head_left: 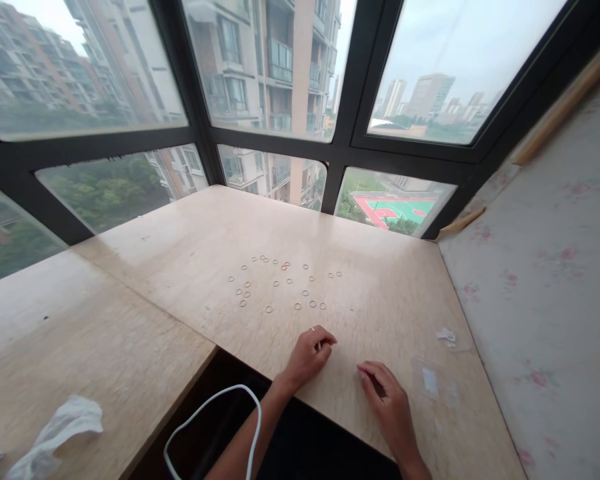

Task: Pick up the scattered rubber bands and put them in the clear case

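Here, thin round rings (289,284), two red, lie beyond half-curled hands (307,353) (389,397), any hold unclear.

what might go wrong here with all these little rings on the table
The thin rings lie loose on the tabletop, so a sweep of the left hand, close to the nearest ones, could scatter them.

Many are pale against the similarly pale surface, so one might be overlooked.

The white cable loops across the view of the left forearm; it could perhaps snag, though whether they touch is unclear.
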Demonstrator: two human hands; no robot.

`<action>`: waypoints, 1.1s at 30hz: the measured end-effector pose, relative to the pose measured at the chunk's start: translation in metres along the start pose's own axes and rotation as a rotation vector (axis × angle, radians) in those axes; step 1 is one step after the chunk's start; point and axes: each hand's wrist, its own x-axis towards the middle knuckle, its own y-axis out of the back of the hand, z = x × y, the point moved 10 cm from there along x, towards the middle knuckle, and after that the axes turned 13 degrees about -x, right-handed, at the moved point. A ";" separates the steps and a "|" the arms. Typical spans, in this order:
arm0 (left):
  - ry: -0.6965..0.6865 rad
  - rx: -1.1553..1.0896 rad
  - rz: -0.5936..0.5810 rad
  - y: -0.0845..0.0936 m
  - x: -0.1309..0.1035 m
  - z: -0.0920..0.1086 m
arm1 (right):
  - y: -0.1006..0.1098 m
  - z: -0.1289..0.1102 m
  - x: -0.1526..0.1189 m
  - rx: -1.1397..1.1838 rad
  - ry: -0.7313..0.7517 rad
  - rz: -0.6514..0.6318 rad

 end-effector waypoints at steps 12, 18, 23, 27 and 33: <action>0.375 0.690 0.308 0.237 0.019 -0.043 | -0.001 0.005 -0.001 -0.012 -0.025 0.020; 0.376 0.737 0.112 0.243 0.043 -0.042 | -0.001 0.006 -0.001 -0.004 -0.029 0.012; 0.392 0.752 -0.021 0.242 0.057 -0.044 | -0.001 0.005 -0.001 0.000 -0.023 0.013; 0.432 0.764 -0.089 0.240 0.065 -0.049 | 0.000 0.005 0.000 -0.001 -0.026 0.015; 0.488 0.763 -0.152 0.237 0.075 -0.055 | 0.001 0.004 0.000 0.006 -0.018 0.009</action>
